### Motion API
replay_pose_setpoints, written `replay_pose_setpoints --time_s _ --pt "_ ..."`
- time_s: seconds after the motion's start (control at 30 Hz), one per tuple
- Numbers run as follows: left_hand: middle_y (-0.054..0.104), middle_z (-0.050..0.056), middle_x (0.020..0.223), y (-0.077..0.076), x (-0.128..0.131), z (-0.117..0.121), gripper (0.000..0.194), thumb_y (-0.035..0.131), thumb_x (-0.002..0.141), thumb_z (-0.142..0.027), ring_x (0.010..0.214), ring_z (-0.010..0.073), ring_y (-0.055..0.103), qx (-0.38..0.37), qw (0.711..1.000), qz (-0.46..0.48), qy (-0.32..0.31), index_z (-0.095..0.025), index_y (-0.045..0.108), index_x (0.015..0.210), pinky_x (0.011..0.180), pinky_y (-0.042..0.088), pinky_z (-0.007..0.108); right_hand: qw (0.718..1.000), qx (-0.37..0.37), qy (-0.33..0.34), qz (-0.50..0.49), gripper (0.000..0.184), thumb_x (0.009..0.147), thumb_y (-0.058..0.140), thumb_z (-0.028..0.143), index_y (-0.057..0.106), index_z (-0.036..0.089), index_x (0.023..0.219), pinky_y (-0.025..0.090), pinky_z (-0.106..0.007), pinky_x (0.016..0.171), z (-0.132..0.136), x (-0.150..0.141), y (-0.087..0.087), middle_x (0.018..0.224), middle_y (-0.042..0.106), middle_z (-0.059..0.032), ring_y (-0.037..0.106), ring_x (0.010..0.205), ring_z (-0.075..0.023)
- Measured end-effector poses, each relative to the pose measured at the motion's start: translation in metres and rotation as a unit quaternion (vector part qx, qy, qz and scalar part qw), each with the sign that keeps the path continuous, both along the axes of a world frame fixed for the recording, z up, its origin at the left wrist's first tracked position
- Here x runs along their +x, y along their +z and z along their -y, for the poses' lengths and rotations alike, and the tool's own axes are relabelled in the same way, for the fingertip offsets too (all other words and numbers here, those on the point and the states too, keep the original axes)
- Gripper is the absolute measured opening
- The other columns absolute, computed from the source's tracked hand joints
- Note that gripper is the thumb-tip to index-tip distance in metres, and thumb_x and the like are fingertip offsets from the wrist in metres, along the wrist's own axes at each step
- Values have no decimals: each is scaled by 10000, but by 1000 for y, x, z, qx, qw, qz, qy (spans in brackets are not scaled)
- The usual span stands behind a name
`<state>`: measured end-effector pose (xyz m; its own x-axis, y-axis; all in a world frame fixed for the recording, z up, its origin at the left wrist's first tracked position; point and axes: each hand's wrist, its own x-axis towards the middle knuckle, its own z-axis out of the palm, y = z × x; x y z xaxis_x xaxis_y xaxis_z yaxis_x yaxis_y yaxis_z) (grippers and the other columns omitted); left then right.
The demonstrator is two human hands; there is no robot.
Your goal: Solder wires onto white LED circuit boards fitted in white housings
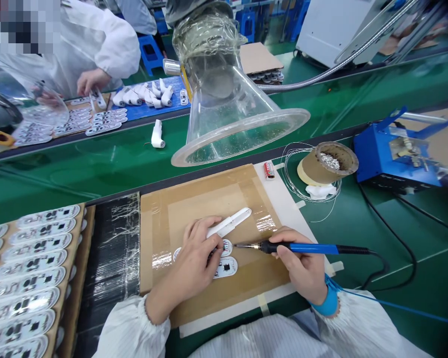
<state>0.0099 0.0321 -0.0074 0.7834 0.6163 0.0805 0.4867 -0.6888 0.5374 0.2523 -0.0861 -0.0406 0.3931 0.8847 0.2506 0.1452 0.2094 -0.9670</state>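
My left hand point(196, 253) is closed round white plastic tweezers point(231, 222) and rests on small white oval circuit boards point(227, 267) lying on a taped cardboard mat point(194, 199). My right hand point(302, 266) grips a blue-handled soldering iron point(306, 247), held level, with its tip pointing left at the upper board beside the left fingers. A blue wrist strap circles my right wrist. Both sleeves are white.
A clear funnel-shaped fume hood point(231, 114) hangs above the mat. A solder wire coil around a tape roll point(326, 164) and a blue soldering station point(399, 154) lie right. Trays of white boards point(26, 268) stack left. A co-worker's hand point(92, 79) works beyond the green conveyor point(97, 159).
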Motion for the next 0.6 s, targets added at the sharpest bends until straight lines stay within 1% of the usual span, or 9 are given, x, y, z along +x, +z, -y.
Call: replay_pose_setpoints --time_s 0.13,0.23,0.33,0.43,0.53,0.6 --pt "503 97 1526 1 1 -1 193 465 1060 -122 1414 300 478 -4 1000 0 -1 -229 593 963 1180 395 569 1000 4 -11 -22 124 1003 669 211 786 251 1013 565 -283 620 0 1 -2 915 708 -43 666 717 -174" --pt "544 92 1476 3 3 -3 197 462 1059 -119 1379 296 507 -9 1000 -5 -6 -231 592 962 1158 413 558 998 2 -26 -59 113 1021 674 240 788 242 1022 558 -290 612 1 3 -3 929 700 -52 653 716 -175" --pt "593 83 1433 6 3 -7 201 466 1060 -129 1354 302 534 -10 1000 -17 -15 -238 606 965 1110 444 542 995 9 -45 -89 116 1036 676 268 787 235 1024 545 -294 599 1 7 -5 923 690 -53 638 692 -169" --pt "627 71 1419 9 -1 -13 204 478 1068 -155 1286 295 585 -13 1000 -25 -9 -243 625 958 1046 485 512 993 20 -70 -95 117 1035 685 285 790 236 1016 552 -289 598 2 11 -7 891 690 -46 647 667 -165" --pt "655 48 1405 9 -7 -27 190 528 1053 -165 1221 270 629 -39 999 -17 22 -249 650 934 1001 523 459 990 12 -106 -90 98 1001 736 304 803 233 988 574 -260 558 3 12 -10 898 717 -55 669 636 -162" --pt "704 39 1283 8 -9 -48 171 597 1009 -162 1145 256 666 -63 995 3 77 -247 671 880 974 545 426 988 -4 -125 -86 118 971 774 330 811 222 944 597 -256 532 4 13 -12 899 735 -73 689 618 -175"
